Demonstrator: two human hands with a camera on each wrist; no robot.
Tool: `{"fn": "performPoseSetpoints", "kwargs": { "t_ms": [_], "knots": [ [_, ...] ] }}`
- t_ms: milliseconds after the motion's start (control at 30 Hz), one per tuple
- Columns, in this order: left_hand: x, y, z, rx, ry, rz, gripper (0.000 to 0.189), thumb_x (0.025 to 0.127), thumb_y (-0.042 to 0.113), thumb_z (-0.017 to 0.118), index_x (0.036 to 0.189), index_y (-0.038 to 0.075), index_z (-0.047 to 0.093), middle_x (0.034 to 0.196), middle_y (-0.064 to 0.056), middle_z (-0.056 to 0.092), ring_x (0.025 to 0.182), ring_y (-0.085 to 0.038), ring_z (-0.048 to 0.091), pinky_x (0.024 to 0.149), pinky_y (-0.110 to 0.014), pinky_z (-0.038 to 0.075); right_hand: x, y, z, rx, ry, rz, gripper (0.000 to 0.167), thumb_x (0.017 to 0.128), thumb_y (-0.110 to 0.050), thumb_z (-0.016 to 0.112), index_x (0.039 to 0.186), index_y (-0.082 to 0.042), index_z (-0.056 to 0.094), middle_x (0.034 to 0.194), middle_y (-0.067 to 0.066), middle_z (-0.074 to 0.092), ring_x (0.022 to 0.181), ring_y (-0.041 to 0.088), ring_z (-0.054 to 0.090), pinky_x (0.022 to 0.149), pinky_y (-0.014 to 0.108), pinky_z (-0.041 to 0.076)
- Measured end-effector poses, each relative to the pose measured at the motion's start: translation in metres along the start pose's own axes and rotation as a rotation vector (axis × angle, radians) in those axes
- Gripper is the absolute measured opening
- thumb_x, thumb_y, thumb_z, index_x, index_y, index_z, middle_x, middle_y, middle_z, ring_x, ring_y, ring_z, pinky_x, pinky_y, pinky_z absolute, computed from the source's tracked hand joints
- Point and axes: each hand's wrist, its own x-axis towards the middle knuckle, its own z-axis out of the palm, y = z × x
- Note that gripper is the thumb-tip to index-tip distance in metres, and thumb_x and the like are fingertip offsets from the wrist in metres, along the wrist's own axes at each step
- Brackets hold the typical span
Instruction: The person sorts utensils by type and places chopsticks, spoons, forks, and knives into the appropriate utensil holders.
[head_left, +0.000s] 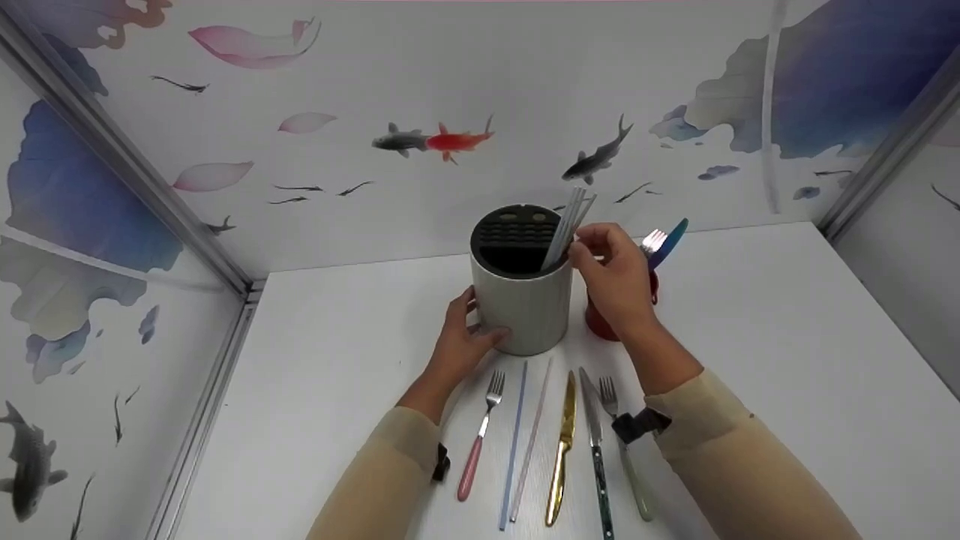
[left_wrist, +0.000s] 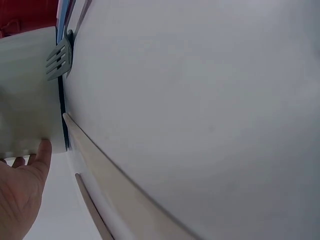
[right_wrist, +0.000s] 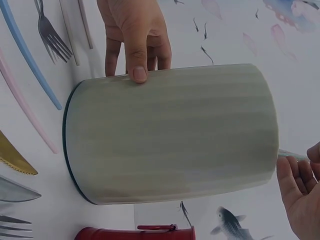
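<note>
A pale grey-green utensil holder (head_left: 523, 311) with a black slotted top (head_left: 517, 232) stands upright on the table. My left hand (head_left: 465, 337) grips its lower left side, thumb in front; the left wrist view shows the thumb pressed to the wall. Several clear straws (head_left: 564, 229) lean out of the holder's right side. At that rim my right hand (head_left: 611, 274) pinches the straws between thumb and fingers, seen at the edge of the right wrist view. Partly behind this hand is a red cup (head_left: 600, 324) holding a fork (head_left: 654, 240) and a blue-purple handled utensil (head_left: 671, 244).
Before the holder lie a pink-handled fork (head_left: 470, 469), a blue straw (head_left: 513, 446), a pink straw (head_left: 531, 442), a gold knife (head_left: 561, 457), a dark-handled knife (head_left: 598, 465) and a green-handled fork (head_left: 634, 480). Two thin sticks (right_wrist: 70, 32) lie near the left hand. Printed walls enclose the table.
</note>
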Motion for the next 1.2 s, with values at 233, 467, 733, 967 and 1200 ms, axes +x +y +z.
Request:
{"fn": "performPoseSetpoints", "kwargs": {
  "t_ms": [233,467,733,967,1200],
  "knots": [
    [0.000,0.000,0.000,-0.001,0.003,0.007,0.100,0.089,0.027,0.083,0.165,0.017,0.019,0.169,-0.004,0.028,0.156,-0.024,0.033,0.119,-0.038,0.044,-0.003,0.005,-0.004,-0.021,0.017,0.038,0.025,0.105,-0.023,0.062,0.127,-0.012,0.063,0.120,0.007,0.068,0.107,0.017,0.071,0.094,0.019,0.058],
    [-0.003,-0.001,-0.001,0.002,-0.012,0.020,0.098,0.092,0.030,0.080,0.166,0.015,0.017,0.169,-0.005,0.026,0.156,-0.023,0.031,0.121,-0.039,0.042,-0.006,0.012,-0.011,-0.035,0.032,0.064,0.027,0.104,-0.026,0.063,0.129,-0.014,0.062,0.120,0.006,0.069,0.107,0.019,0.072,0.098,0.028,0.059],
    [-0.009,-0.003,-0.004,0.039,-0.014,0.045,0.088,0.099,0.033,0.071,0.166,0.013,0.018,0.169,-0.008,0.027,0.156,-0.024,0.033,0.121,-0.039,0.042,-0.011,0.028,-0.024,-0.033,0.062,0.071,0.031,0.104,-0.029,0.063,0.130,-0.012,0.061,0.119,0.007,0.068,0.106,0.017,0.068,0.090,0.021,0.060],
    [-0.017,-0.001,-0.008,0.041,-0.009,0.038,0.088,0.098,0.035,0.073,0.165,0.014,0.020,0.168,-0.010,0.029,0.154,-0.026,0.037,0.120,-0.041,0.044,-0.020,0.050,-0.040,0.004,0.082,0.057,0.036,0.105,-0.026,0.063,0.132,-0.003,0.058,0.127,0.012,0.066,0.114,0.015,0.064,0.090,0.012,0.056],
    [-0.020,0.003,-0.005,0.059,0.004,0.041,0.088,0.097,0.033,0.074,0.165,0.016,0.020,0.169,-0.007,0.029,0.154,-0.024,0.036,0.119,-0.037,0.044,-0.036,0.076,-0.051,-0.003,0.080,0.097,0.035,0.105,-0.026,0.062,0.131,-0.003,0.059,0.122,0.011,0.064,0.110,0.014,0.064,0.087,0.013,0.057]
  ]
}}
